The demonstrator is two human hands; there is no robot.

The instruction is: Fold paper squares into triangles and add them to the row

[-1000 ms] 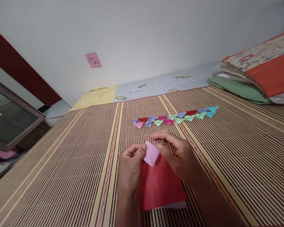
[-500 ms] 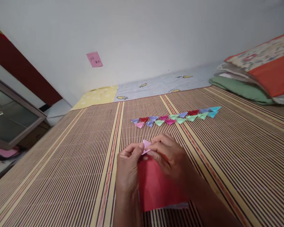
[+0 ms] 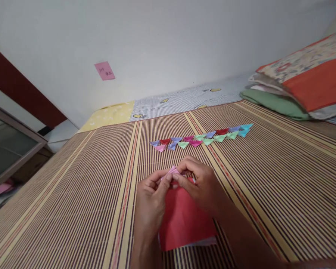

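Between the fingertips of both hands is a small folded piece of pink paper (image 3: 173, 170), its pointed top showing above the thumbs. My left hand (image 3: 154, 192) pinches its left side, and my right hand (image 3: 197, 181) pinches its right side, the two thumbs close together. Below the hands lies a red sheet of paper (image 3: 186, 220) on top of other sheets, whose pale edges show at the lower right. Farther off, two rows of small folded paper triangles (image 3: 208, 142) lie on the mat in pink, red, purple, green and blue.
A striped bamboo mat (image 3: 95, 201) covers the bed. Folded bedding (image 3: 291, 106) with an orange and floral pillow (image 3: 316, 82) is piled at the right. A pink note (image 3: 105, 71) is stuck on the white wall. A glass-fronted cabinet door (image 3: 12, 142) stands at the left.
Both thumbs have come together over the pink paper, which now shows as a narrower folded shape. The whole view has shifted slightly, so the surroundings sit farther left.
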